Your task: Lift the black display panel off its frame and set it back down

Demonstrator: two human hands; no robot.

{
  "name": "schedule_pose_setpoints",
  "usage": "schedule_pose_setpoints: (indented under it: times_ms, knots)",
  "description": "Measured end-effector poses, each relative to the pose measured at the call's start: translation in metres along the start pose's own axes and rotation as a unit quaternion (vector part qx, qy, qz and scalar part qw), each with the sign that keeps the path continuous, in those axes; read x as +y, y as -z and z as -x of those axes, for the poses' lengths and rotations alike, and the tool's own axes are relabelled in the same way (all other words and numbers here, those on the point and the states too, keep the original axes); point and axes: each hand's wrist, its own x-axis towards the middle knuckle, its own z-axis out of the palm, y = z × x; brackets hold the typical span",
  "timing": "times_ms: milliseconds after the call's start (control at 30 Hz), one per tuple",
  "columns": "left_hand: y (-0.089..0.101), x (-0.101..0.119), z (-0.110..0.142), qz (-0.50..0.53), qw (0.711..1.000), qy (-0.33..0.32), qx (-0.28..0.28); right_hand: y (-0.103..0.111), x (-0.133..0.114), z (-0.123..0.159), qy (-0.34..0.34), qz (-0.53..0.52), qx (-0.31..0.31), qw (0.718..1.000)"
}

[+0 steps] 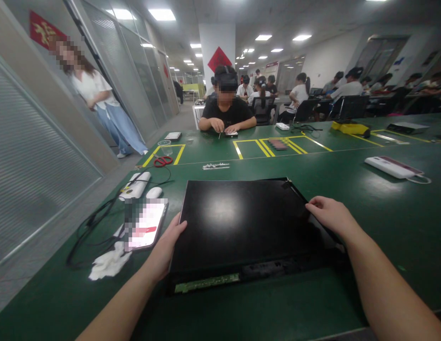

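A glossy black LCD panel (241,222) lies in front of me, screen side up, skewed over a black frame (300,194) that shows along its far right corner and right side. A strip of green circuit board (207,283) runs along the panel's near edge. My left hand (172,239) is closed round the left edge of the panel, its thumb on top and its fingers hidden below. At the right side, my right hand (328,213) is closed with thumb and fingers bent at the edge; whether they grip the panel, the frame or both is hard to tell.
On the green table (394,227), left of the panel, are a phone (151,225), crumpled tissue (110,261), a white mouse (154,192), cables and red scissors (163,161). A white power bank (394,168) lies right. A person (227,111) works opposite; another stands left.
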Motion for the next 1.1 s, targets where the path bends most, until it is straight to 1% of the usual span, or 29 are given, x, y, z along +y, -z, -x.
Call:
schedule_pose_setpoints:
  times_ms: [167, 267, 533, 733, 800, 900, 967, 1100]
  knots:
    - [0.000, 0.002, 0.001, -0.001, 1.000, 0.014, -0.005, 0.001, -0.001, 0.000, -0.007, 0.010, -0.015, 1.000]
    - [0.000, 0.002, 0.002, 0.005, 1.000, 0.007, -0.004, 0.001, -0.002, 0.001, -0.005, 0.016, -0.021, 1.000]
    - [0.000, 0.002, 0.002, -0.014, 1.000, 0.007, -0.006, -0.001, -0.001, 0.001, 0.006, 0.020, -0.013, 1.000]
    - [0.002, 0.000, 0.000, -0.016, 1.000, 0.006, -0.015, -0.002, -0.001, 0.001, 0.010, 0.056, -0.016, 0.998]
    - [0.002, -0.002, -0.001, -0.007, 1.000, -0.004, -0.007, -0.002, -0.002, 0.002, 0.012, 0.058, -0.016, 0.998]
    - [0.002, -0.005, -0.002, 0.005, 1.000, -0.018, 0.023, -0.001, -0.001, 0.002, 0.012, 0.057, -0.018, 0.998]
    - [0.002, -0.007, -0.002, 0.009, 0.999, -0.020, 0.033, -0.001, 0.000, 0.001, 0.009, 0.055, -0.022, 0.998]
    - [0.004, -0.010, -0.003, 0.002, 1.000, -0.024, 0.010, -0.001, 0.001, 0.001, 0.004, 0.056, -0.027, 0.998]
